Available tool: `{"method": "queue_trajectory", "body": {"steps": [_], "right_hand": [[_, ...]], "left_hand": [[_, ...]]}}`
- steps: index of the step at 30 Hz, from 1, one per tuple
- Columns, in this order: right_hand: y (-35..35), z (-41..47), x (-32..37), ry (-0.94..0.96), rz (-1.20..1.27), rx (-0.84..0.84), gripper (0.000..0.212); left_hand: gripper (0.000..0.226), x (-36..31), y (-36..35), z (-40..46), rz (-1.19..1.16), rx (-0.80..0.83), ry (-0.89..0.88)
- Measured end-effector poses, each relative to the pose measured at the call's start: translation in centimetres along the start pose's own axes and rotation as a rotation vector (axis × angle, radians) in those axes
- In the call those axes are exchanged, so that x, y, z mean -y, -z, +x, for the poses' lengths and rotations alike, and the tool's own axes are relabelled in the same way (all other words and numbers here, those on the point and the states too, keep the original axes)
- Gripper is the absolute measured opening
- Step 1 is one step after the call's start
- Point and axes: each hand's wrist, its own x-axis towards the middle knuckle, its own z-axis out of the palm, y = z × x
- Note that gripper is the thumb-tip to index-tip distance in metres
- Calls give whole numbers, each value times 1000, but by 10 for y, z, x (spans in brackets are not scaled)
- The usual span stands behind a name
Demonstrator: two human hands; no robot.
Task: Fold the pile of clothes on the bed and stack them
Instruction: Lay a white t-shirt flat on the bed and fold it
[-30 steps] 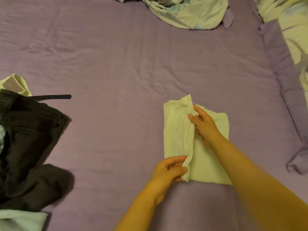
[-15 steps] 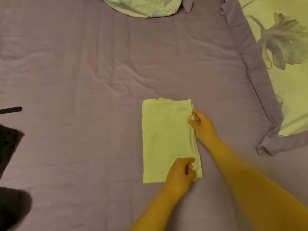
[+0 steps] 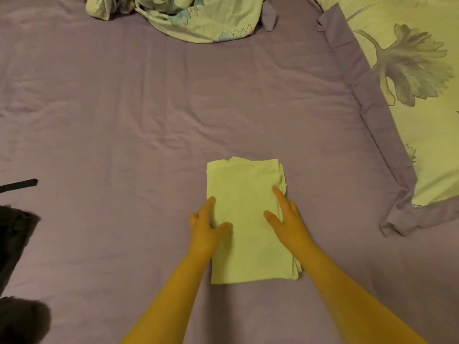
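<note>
A folded pale yellow cotton garment (image 3: 248, 219) lies mid-bed on the purple sheet (image 3: 124, 108), dark trousers (image 3: 15, 244) far left, a floral pillow (image 3: 422, 95) right.

One pale yellow-green garment (image 3: 249, 219), folded into a flat upright rectangle, lies on one wrinkled mauve bed sheet (image 3: 149, 108). Two bare hands rest flat on it with fingers spread: one left hand (image 3: 206, 229) and one right hand (image 3: 288, 219). One dark, nearly black piece of clothing (image 3: 15, 244) shows at the left edge, and one narrow black strap (image 3: 19, 185) pokes in above it. One crumpled pale green floral cloth (image 3: 198, 18) sits at the top. One pale green pillow with a mauve border and a printed flower (image 3: 409, 95) lies at right.
</note>
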Motion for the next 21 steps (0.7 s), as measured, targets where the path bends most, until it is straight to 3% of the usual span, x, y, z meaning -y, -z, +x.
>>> {"method": "queue_trajectory", "body": {"steps": [3,8,16,21], "right_hand": [[13,3,8,31,98,52,63],[56,2,13,108,18,23,60],[154,0,22,210,39,-113,56],[184,19,-4,79,16,-216,64]], "left_hand": [[77,-18,-5,11,-203,223,2],[82,-54,-26,11,-216,399,-23],[83,-133,-69,-3,-52,439,-380],[90,-149,-108,10,-102,386,-305]]}}
